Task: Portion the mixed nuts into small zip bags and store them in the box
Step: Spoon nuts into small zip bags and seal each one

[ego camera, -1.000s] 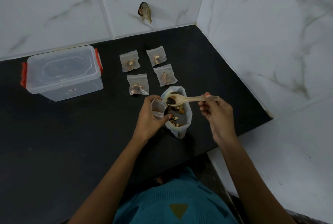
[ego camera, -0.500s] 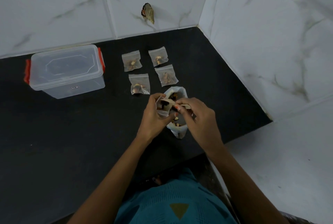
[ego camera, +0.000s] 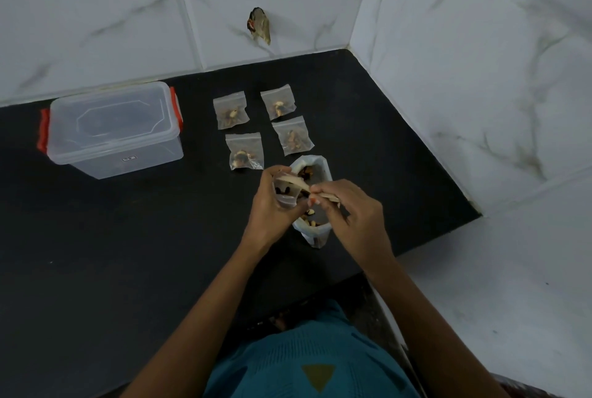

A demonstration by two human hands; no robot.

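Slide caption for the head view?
Left hand holds a zip bag while right hand holds a spoon at its mouth; four filled bags lie beside the lidded box.

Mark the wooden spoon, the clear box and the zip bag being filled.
wooden spoon (ego camera: 298, 183), head view, on the spoon's bowl at the bag's mouth.
clear box (ego camera: 112, 119), head view, on the middle of its lid.
zip bag being filled (ego camera: 286, 200), head view, on its clear lower wall.

Box (ego camera: 112, 128) lies left of four zip bags (ego camera: 244, 151), nut pouch (ego camera: 315, 236) before them.
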